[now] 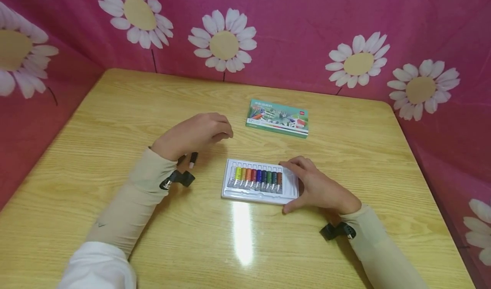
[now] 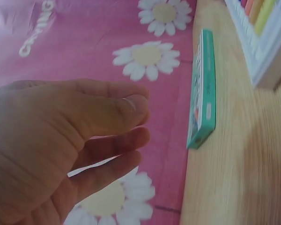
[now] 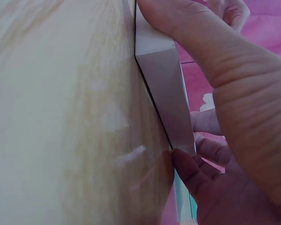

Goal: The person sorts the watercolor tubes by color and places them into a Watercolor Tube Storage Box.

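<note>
A white plastic tray (image 1: 253, 197) lies on the table with a row of small paint tubes (image 1: 261, 180) in many colours. My right hand (image 1: 320, 189) grips the tray's right end, thumb on the near side and fingers at the far side. In the right wrist view the tray's pale side wall (image 3: 166, 93) shows between thumb and fingers. Above the table, left of the tray, hovers my left hand (image 1: 197, 133). Its fingers are loosely bent, and nothing shows between them in the left wrist view. A green flat box (image 1: 277, 118) lies behind the tray.
The wooden table (image 1: 172, 246) meets a pink cloth (image 1: 291, 37) with white daisies at its back and sides. Small black pieces (image 1: 193, 159) show beneath the left wrist; what they are, I cannot tell. Each wrist wears a small black camera.
</note>
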`<action>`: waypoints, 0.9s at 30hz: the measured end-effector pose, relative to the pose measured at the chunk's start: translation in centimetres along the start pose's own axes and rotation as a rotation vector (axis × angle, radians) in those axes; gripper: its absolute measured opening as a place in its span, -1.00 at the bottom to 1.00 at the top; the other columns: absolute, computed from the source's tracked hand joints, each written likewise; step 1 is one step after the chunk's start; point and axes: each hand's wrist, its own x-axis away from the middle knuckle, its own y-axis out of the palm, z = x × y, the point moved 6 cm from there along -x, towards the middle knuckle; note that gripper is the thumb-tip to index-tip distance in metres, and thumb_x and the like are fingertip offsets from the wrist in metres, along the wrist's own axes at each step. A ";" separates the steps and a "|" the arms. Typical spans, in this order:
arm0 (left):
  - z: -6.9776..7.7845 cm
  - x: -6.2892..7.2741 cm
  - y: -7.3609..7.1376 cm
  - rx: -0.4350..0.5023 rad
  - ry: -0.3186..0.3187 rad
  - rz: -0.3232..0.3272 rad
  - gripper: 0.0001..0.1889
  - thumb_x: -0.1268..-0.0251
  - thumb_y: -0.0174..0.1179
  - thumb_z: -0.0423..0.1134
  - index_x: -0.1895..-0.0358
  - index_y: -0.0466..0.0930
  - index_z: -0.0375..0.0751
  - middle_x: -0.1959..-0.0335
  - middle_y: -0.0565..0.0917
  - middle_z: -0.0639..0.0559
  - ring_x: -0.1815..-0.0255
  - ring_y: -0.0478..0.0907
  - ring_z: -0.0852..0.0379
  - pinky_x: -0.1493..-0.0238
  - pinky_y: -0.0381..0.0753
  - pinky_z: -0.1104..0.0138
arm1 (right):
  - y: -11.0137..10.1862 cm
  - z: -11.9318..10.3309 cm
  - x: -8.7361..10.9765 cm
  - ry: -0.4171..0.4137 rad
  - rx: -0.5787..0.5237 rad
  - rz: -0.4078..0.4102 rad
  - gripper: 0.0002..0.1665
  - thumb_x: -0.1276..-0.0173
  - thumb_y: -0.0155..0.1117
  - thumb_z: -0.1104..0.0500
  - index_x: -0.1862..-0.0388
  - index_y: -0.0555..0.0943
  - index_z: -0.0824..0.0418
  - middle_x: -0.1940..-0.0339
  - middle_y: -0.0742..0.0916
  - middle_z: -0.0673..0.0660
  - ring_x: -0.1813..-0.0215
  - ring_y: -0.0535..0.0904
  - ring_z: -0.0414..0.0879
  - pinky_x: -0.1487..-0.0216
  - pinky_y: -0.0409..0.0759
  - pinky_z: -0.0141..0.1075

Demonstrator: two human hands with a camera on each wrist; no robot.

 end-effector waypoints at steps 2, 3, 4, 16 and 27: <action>-0.9 0.8 -0.3 0.029 -0.047 0.006 -0.79 -0.44 0.27 -0.35 -0.04 0.77 -0.18 -0.03 0.77 -0.01 -0.11 0.69 0.06 -0.27 0.68 0.18 | 0.0 0.0 0.0 -0.004 0.005 -0.001 0.46 0.24 0.65 -0.51 -0.62 0.28 -0.01 -0.49 0.36 0.05 -0.44 0.32 0.03 -0.51 0.48 0.08; -1.3 1.2 -0.5 0.041 -0.073 0.008 -0.79 -0.44 0.27 -0.35 -0.05 0.77 -0.17 -0.03 0.77 0.00 -0.11 0.69 0.05 -0.27 0.68 0.16 | -0.1 0.0 0.0 -0.005 0.006 -0.001 0.46 0.24 0.65 -0.50 -0.62 0.28 -0.01 -0.49 0.36 0.05 -0.44 0.32 0.04 -0.51 0.48 0.08; -1.9 1.6 -0.6 0.055 -0.102 0.009 -0.79 -0.44 0.27 -0.33 -0.06 0.76 -0.16 -0.04 0.77 0.00 -0.12 0.69 0.05 -0.27 0.68 0.15 | -0.1 0.0 0.0 -0.007 0.007 -0.002 0.45 0.24 0.64 -0.51 -0.62 0.28 -0.01 -0.49 0.36 0.05 -0.44 0.32 0.04 -0.51 0.48 0.07; -5.8 5.5 -1.9 0.166 -0.358 -0.063 -0.70 -0.46 0.30 -0.17 -0.17 0.72 -0.11 -0.07 0.78 0.01 -0.10 0.67 0.02 -0.23 0.69 0.05 | 0.0 0.0 0.0 -0.003 0.007 -0.003 0.43 0.23 0.65 -0.50 -0.61 0.29 -0.02 -0.47 0.36 0.04 -0.43 0.32 0.03 -0.49 0.51 0.05; -7.0 7.3 0.3 0.220 -0.478 -0.316 -0.75 -0.36 0.38 -0.13 -0.02 0.71 -0.09 0.16 0.76 0.00 0.18 0.64 0.08 0.05 0.67 0.16 | 0.0 0.1 0.0 -0.009 0.007 -0.002 0.42 0.23 0.65 -0.50 -0.61 0.29 -0.03 -0.48 0.36 0.05 -0.43 0.31 0.03 -0.48 0.51 0.05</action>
